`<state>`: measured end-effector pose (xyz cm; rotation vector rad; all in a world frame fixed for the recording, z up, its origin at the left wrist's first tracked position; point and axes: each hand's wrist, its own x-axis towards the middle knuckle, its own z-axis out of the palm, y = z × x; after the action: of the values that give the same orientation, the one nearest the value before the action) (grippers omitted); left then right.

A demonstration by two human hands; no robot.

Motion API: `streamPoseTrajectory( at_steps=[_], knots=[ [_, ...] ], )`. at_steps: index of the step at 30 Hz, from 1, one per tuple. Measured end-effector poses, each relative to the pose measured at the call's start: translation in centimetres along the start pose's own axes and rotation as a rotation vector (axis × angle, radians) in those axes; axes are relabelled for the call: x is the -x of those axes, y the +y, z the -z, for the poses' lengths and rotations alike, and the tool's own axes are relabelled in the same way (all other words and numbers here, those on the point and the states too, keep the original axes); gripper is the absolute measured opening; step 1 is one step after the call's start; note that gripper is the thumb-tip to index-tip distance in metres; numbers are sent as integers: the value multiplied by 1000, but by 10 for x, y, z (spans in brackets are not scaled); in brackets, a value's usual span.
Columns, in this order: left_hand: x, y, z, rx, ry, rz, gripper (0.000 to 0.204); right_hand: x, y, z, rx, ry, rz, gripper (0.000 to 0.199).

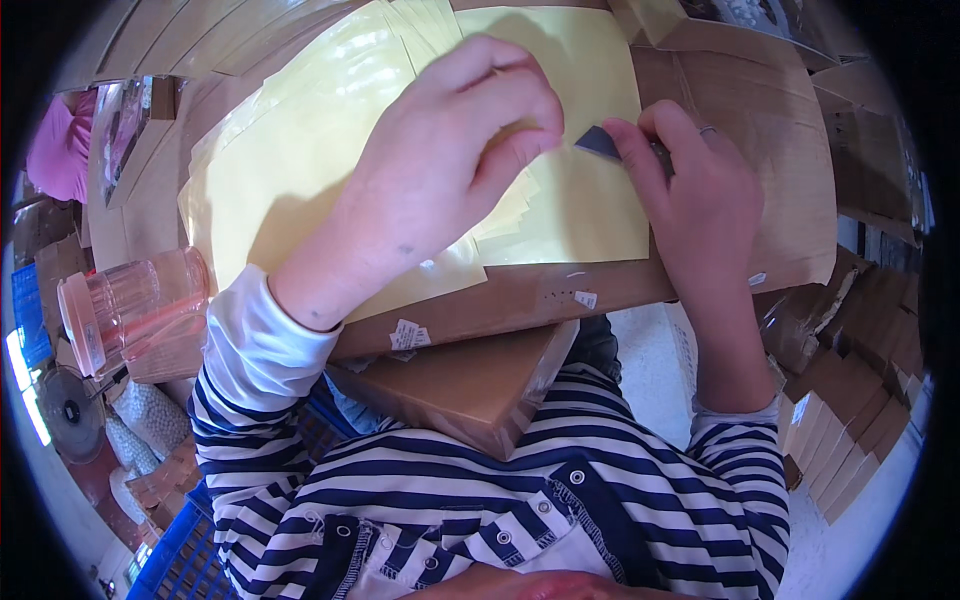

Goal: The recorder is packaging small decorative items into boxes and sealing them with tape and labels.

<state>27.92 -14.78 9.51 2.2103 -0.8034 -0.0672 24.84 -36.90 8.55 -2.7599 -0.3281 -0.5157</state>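
Over the pale yellow glossy sheets [320,150], fanned out in an overlapping pile, my left hand [480,130] is raised with its thumb and fingertips pinched together. Whatever it may hold is too small or blurred to make out. My right hand [700,180], a ring on one finger, grips a dark flat piece with a pointed corner [597,143] between thumb and fingers. That corner points toward my left fingertips, a short gap away. Beneath it lies a single yellow sheet [605,215] on the cardboard surface [770,190], to the right of the pile.
A clear pink lidded cup with a straw [135,305] lies at the left edge. Below the front edge, a wrapped brown carton [470,375] rests at my lap. A blue crate [185,550] and a fan [70,410] stand lower left; stacked cartons [850,420] at right.
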Motion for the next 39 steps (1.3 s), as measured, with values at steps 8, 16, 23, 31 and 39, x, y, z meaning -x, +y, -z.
streamPoseTrajectory(
  at_steps=[8,16,23,31,39],
  knots=[
    [12,17,5,165,86,-186,79,0,6,2,-37,69,57,29],
    [28,20,-9,8,-15,-84,100,-3,7,7,-151,-21,169,28],
    [27,20,-11,-7,12,-69,99,1,8,6,-174,-52,251,29],
    [31,24,-14,-39,28,-87,93,3,13,15,-387,16,109,29],
    [64,55,45,336,344,-135,109,-2,6,9,-129,-48,161,26]
  ],
)
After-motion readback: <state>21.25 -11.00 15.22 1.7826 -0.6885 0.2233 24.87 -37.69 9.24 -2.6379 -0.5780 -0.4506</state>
